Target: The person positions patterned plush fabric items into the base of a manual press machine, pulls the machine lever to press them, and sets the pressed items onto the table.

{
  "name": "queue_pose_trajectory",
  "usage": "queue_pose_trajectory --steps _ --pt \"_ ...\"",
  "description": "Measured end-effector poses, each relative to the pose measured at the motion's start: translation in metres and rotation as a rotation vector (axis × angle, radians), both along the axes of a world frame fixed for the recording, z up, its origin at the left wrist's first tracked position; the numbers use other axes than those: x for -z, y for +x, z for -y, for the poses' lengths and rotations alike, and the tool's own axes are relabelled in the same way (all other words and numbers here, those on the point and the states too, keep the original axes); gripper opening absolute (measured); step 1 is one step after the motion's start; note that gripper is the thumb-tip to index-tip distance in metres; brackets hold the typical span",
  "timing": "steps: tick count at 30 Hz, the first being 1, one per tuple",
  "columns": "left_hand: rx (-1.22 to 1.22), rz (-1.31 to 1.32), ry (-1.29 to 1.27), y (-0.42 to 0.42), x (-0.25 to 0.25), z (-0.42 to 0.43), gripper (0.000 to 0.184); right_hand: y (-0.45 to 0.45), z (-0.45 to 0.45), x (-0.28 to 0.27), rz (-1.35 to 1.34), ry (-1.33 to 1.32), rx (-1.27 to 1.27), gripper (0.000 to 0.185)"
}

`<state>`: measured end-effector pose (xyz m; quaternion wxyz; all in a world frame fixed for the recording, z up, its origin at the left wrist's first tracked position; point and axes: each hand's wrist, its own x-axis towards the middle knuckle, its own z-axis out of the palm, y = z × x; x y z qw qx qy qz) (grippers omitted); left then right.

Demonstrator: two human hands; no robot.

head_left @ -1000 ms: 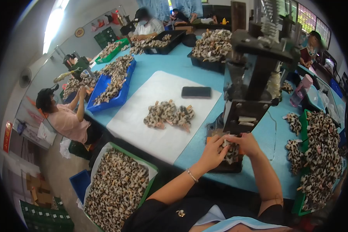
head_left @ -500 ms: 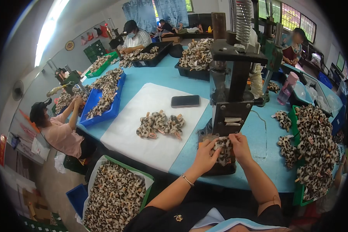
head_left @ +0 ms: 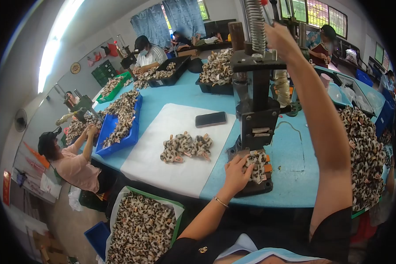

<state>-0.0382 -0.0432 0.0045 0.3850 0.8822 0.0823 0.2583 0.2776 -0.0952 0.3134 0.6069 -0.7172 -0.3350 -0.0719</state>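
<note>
My left hand (head_left: 238,174) holds a spotted black, white and tan plush piece (head_left: 258,166) against the dark base of a hand press (head_left: 256,116). Its fingers and thumb bear on the piece's left side, and small orange parts show to the right. My right hand (head_left: 280,42) is raised beside the press's big spring (head_left: 255,26), closed around the lever, whose grip is mostly covered. Left of the press, several similar plush pieces (head_left: 187,147) lie together on a white sheet (head_left: 149,176), below a dark phone (head_left: 210,119).
Full of plush pieces are a green-rimmed crate (head_left: 179,220) below the table, a heap (head_left: 363,158) at right, a blue tray (head_left: 138,108) and a black tray (head_left: 215,87). Co-workers sit at left (head_left: 72,160) and at the far side (head_left: 149,55).
My right hand has left the plush piece and risen to the press lever. My left hand stays on the piece. The view has shifted a little.
</note>
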Motion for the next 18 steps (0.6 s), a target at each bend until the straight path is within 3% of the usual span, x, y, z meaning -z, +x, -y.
queue_pose_trajectory --steps 1,3,5,7,9,10,12,15,17,18 --pt "-0.032 -0.011 0.055 -0.001 -0.002 0.002 0.040 -0.009 0.017 0.003 -0.074 0.247 -0.173 0.043" --pt "-0.042 -0.036 0.063 0.000 -0.001 0.000 0.041 -0.105 0.055 0.024 0.017 0.651 -0.101 0.024" --pt "-0.051 -0.033 0.060 -0.003 0.006 0.000 0.040 -0.212 0.093 0.067 0.178 1.004 -0.132 0.018" --pt "-0.070 0.033 0.069 0.003 0.013 -0.002 0.039 -0.218 0.133 0.092 0.560 0.718 -0.576 0.031" --pt "-0.060 0.034 0.038 -0.003 0.012 -0.005 0.040 -0.207 0.115 0.068 0.616 0.529 -0.016 0.026" --pt "-0.050 -0.024 0.011 -0.008 0.008 0.000 0.040 -0.182 0.107 0.058 0.485 0.587 -0.033 0.015" --pt "-0.043 -0.041 0.038 0.004 0.009 -0.003 0.045 -0.135 0.091 0.039 0.221 0.731 -0.066 0.042" --pt "-0.110 -0.007 0.045 -0.003 0.003 0.002 0.051 -0.085 0.044 0.002 -0.201 0.266 -0.215 0.056" --pt "-0.187 -0.001 0.031 -0.011 -0.013 0.005 0.052 -0.059 0.042 0.035 -0.389 0.450 -0.284 0.052" --pt "-0.215 0.000 0.084 -0.014 -0.014 0.004 0.051 -0.059 0.052 0.063 -0.274 0.473 -0.204 0.049"
